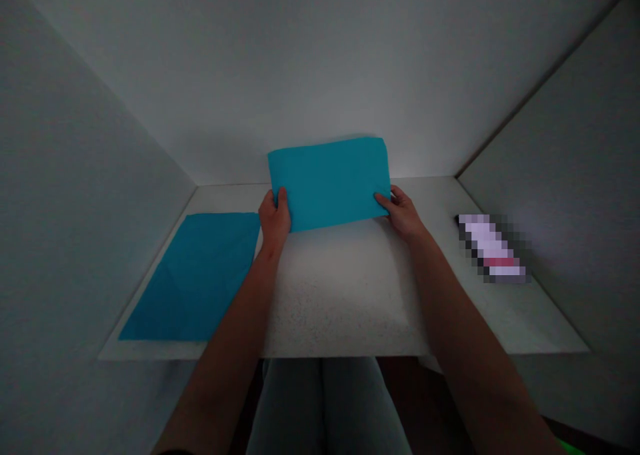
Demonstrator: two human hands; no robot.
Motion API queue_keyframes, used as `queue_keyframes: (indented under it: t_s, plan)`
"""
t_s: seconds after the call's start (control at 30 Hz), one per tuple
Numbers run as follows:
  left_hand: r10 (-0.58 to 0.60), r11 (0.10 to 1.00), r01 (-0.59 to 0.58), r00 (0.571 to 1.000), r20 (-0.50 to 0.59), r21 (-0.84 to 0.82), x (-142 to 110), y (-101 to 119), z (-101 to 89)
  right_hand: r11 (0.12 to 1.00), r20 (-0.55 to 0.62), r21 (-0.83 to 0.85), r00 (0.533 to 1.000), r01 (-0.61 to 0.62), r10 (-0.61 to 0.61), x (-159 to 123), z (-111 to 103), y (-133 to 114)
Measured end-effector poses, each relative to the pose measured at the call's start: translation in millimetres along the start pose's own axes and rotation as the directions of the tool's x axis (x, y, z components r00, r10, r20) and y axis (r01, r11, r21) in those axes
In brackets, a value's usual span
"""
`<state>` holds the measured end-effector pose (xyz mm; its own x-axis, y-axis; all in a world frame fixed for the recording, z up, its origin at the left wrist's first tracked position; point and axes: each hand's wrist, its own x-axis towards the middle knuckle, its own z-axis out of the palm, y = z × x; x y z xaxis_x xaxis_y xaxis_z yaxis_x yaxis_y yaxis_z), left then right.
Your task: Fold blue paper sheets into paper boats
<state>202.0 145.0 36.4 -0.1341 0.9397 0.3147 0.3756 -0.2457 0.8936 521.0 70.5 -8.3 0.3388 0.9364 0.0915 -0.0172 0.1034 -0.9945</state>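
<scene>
A blue rectangular sheet [330, 183], paper or cloth I cannot tell, is held up above the table between both hands. My left hand [275, 218] grips its left edge, thumb on the near face and fingers behind. At the lower right corner my right hand [400, 210] pinches it, the thumb lying on the face and the other fingers partly hidden behind. The held sheet is tilted, its right end slightly higher. A second, larger blue sheet [200, 275] lies flat on the table to the left, partly covered by my left forearm.
The white tabletop [345, 295] has a wall [320, 75] at its back and walls on both sides. A blurred-out device, apparently a phone [493, 245], lies at the right near the side wall. My legs are below the front edge.
</scene>
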Motion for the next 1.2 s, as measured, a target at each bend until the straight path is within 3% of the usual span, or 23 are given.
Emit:
queue_keyframes:
  t_s: [0.13,0.2,0.27,0.37,0.47,0.6,0.73,0.97,1.07,1.13,1.2]
  plan:
    - [0.000,0.995,0.001,1.000,-0.006,0.101,6,10,-44.6,0.996,0.054,-0.088,0.999,0.005,0.000,-3,6,-1]
    - [-0.059,0.990,0.063,0.998,-0.035,0.125,6,7,-83.9,0.991,0.054,-0.134,0.998,0.028,-0.021,-4,8,-2]
    - [-0.164,0.978,0.179,0.976,-0.141,0.103,-2,-2,-130.5,0.984,0.046,-0.171,0.998,0.045,-0.038,-4,9,-3]
    - [-0.339,0.940,0.335,0.901,-0.272,-0.063,-31,-19,-196.3,0.974,0.046,-0.217,0.997,0.064,-0.056,-2,10,1]
    - [-0.531,0.847,0.493,0.793,-0.299,-0.197,-74,-31,-236.1,0.962,0.059,-0.260,0.996,0.086,-0.073,0,11,5]
    - [-0.627,0.773,0.548,0.737,-0.252,-0.319,-123,-35,-243.7,0.944,0.079,-0.313,0.993,0.107,-0.086,0,13,7]
    - [-0.595,0.785,0.512,0.780,-0.193,-0.349,-149,-38,-231.9,0.927,0.104,-0.354,0.991,0.121,-0.090,0,14,7]
    - [-0.528,0.827,0.439,0.820,-0.218,-0.351,-161,-38,-228.1,0.908,0.156,-0.382,0.981,0.171,-0.119,-4,16,9]
    - [-0.501,0.858,0.441,0.833,-0.236,-0.262,-167,-41,-230.3,0.903,0.174,-0.391,0.978,0.178,-0.118,-4,16,10]
    - [-0.456,0.890,0.439,0.841,-0.290,-0.127,-175,-46,-235.9,0.900,0.179,-0.395,0.977,0.183,-0.120,-4,16,10]
    - [-0.339,0.918,0.391,0.860,-0.381,0.066,-184,-51,-245.3,0.897,0.185,-0.400,0.975,0.191,-0.125,-4,17,10]
